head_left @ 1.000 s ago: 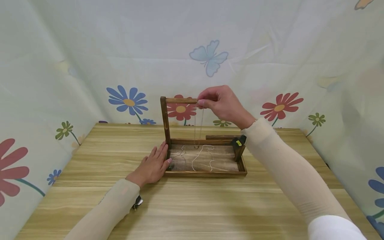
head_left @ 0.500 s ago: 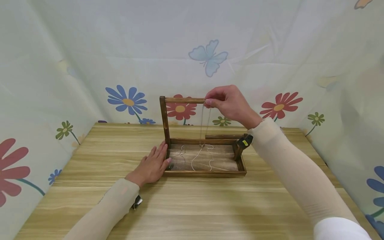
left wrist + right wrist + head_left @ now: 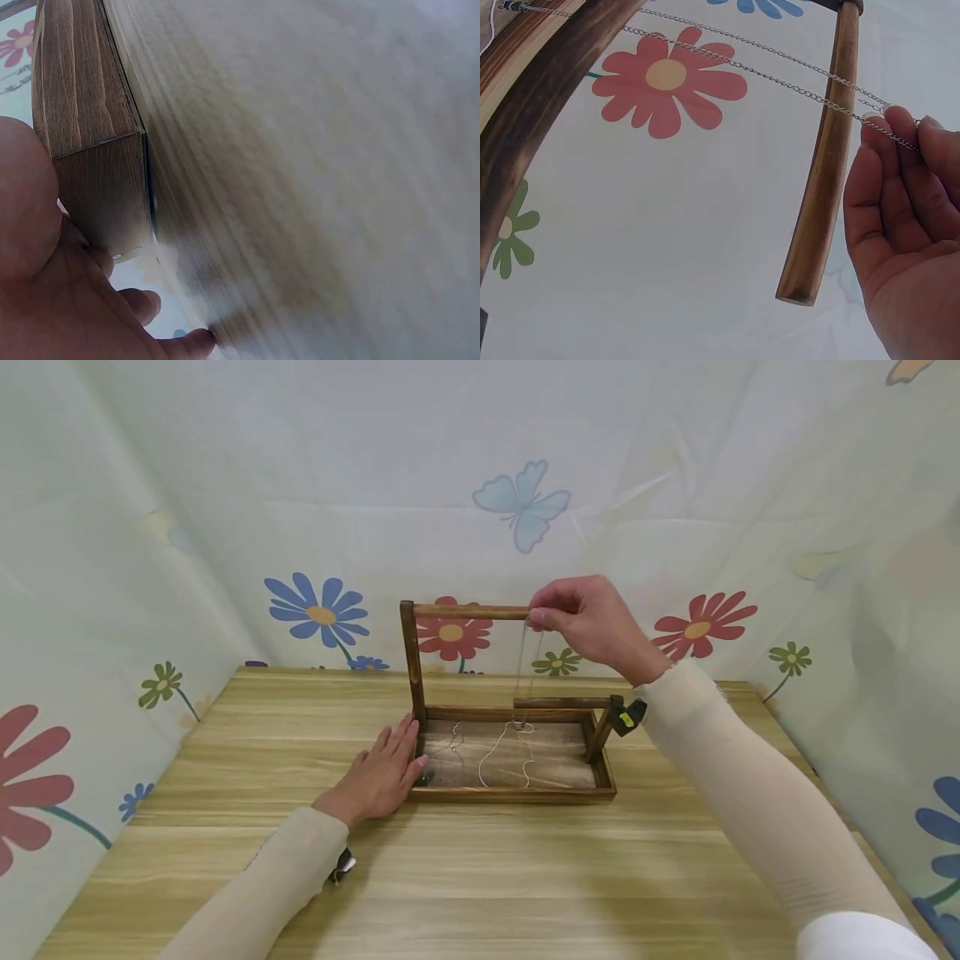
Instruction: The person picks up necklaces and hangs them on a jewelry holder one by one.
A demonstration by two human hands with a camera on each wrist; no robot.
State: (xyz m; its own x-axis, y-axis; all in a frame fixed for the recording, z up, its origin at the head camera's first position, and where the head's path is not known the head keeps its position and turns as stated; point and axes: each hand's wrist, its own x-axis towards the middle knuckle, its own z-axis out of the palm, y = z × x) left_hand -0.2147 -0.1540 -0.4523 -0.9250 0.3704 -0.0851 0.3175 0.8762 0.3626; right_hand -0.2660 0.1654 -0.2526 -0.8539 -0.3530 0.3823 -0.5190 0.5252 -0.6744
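Thumb and fingertips of my right hand (image 3: 588, 618) pinch a thin silver chain necklace (image 3: 780, 86), which hangs in a long loop. The hand is at the free right end of the upper bar (image 3: 472, 610) of a dark wooden jewelry stand; the necklace's lower end hangs over the stand's tray (image 3: 517, 794), behind the lower bar (image 3: 562, 702). My left hand (image 3: 382, 777) rests with fingers extended against the tray's left end, thumb at the rim. In the left wrist view, its fingers lie beside the tray's corner (image 3: 101, 180).
Several thin chains, among them a pale chain (image 3: 491, 752), lie inside the tray. The stand's left post (image 3: 412, 660) rises tall; a shorter right post (image 3: 597, 739) carries the lower bar. A wood-grain table (image 3: 480, 877) lies beneath, with a flowered curtain (image 3: 420, 460) behind.
My right hand has moved right along the upper bar with the necklace, uncovering more of the bar. My left hand and the stand have stayed in place.
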